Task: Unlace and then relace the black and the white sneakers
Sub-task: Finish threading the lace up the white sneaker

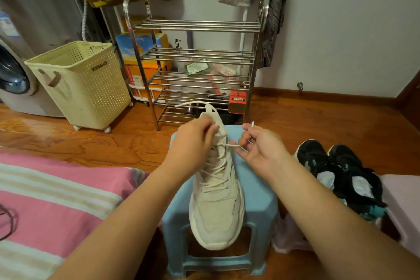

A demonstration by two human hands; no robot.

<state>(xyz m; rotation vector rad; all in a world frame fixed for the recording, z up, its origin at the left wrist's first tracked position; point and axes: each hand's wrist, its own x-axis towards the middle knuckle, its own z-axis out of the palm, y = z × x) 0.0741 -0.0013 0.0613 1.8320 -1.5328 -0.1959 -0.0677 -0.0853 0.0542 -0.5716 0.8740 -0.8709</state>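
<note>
Between the two hands — cream mesh sneaker on a pale blue plastic stool, long axis running away from the person. Left hand grips its collar; right hand pinches the cream lace, drawn rightward from an upper eyelet. Black sneakers lie right of the right hand on the wooden floor.

Both hands pinch lace, white sneaker on stool.
</note>
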